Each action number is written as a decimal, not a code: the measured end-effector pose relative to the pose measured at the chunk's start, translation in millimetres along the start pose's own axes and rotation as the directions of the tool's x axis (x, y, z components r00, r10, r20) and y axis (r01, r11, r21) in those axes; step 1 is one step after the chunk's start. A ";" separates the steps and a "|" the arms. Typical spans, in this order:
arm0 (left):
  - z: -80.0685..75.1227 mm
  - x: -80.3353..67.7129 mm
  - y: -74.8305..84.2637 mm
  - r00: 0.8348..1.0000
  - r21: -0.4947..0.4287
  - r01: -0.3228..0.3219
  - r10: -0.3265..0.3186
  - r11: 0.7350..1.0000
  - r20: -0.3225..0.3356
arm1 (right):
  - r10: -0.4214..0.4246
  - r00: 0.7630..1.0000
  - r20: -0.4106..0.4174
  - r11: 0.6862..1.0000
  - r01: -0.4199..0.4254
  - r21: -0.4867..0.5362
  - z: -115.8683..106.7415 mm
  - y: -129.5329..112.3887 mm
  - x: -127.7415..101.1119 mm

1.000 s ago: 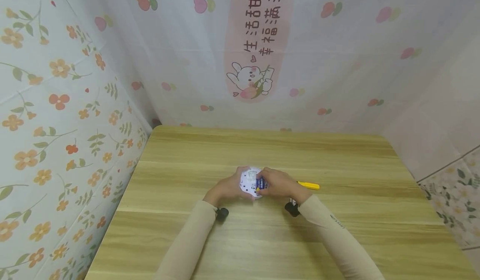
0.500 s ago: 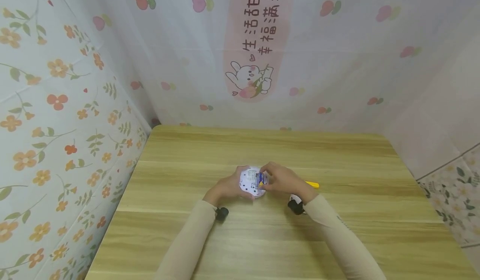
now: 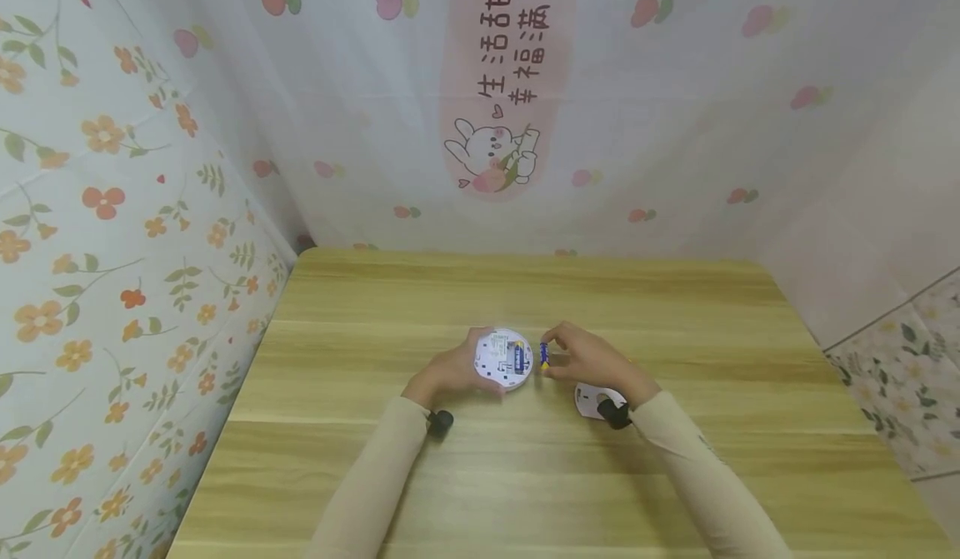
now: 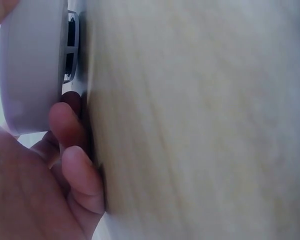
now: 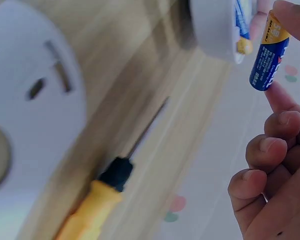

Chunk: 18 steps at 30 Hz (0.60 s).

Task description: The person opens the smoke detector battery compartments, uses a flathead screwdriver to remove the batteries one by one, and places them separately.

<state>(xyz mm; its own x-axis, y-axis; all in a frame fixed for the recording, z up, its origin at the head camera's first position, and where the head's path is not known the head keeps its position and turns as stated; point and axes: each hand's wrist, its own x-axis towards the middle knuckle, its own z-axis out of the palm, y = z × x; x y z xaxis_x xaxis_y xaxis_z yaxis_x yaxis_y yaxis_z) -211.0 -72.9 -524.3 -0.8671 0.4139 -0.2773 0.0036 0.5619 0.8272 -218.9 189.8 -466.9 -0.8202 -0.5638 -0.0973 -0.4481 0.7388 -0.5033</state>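
Note:
My left hand (image 3: 448, 369) grips a round white smoke detector (image 3: 487, 376) by its left side, close over the table. The detector's back faces up, with one blue-and-yellow battery (image 3: 519, 357) lying in its compartment. In the left wrist view the detector's smooth side wall (image 4: 32, 65) and dark vent slots show, with fingers curled beneath. Just right of the detector, my right hand (image 3: 588, 359) pinches a second blue-and-yellow battery (image 5: 270, 57) upright between thumb and index finger, apart from the detector. Its other fingers are curled in.
A white mounting plate (image 3: 590, 401) with slots lies on the wooden table (image 3: 420, 492), partly under the right wrist. A screwdriver with a yellow handle (image 5: 90, 210) lies beside it, mostly hidden by the right hand in the head view. A printed curtain (image 3: 360, 126) hangs behind the table.
The right hand has lifted a battery out of the detector and moved right with it, uncovering the other battery. More of the mounting plate shows. The left hand keeps its grip.

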 end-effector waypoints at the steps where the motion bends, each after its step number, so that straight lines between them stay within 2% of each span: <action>1: -0.4 -0.2 0.5 1.000 -0.005 0.002 -0.002 1.000 0.001 | 0.006 1.000 0.002 1.000 -0.006 0.005 0.1 2.1 -2.0; 18: -0.2 1.4 -1.7 1.000 -0.023 0.018 -0.017 1.000 0.004 | 0.166 0.985 0.048 0.986 -0.165 -0.023 10.5 22.5 -23.9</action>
<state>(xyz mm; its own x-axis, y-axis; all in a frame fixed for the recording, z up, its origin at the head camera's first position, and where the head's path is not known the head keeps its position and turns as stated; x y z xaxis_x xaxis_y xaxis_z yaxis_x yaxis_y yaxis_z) -212.3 -73.4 -526.0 -0.8649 0.4070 -0.2938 -0.0233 0.5522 0.8334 -205.6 216.0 -484.9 -0.8649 -0.4508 -0.2207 -0.3150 0.8298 -0.4607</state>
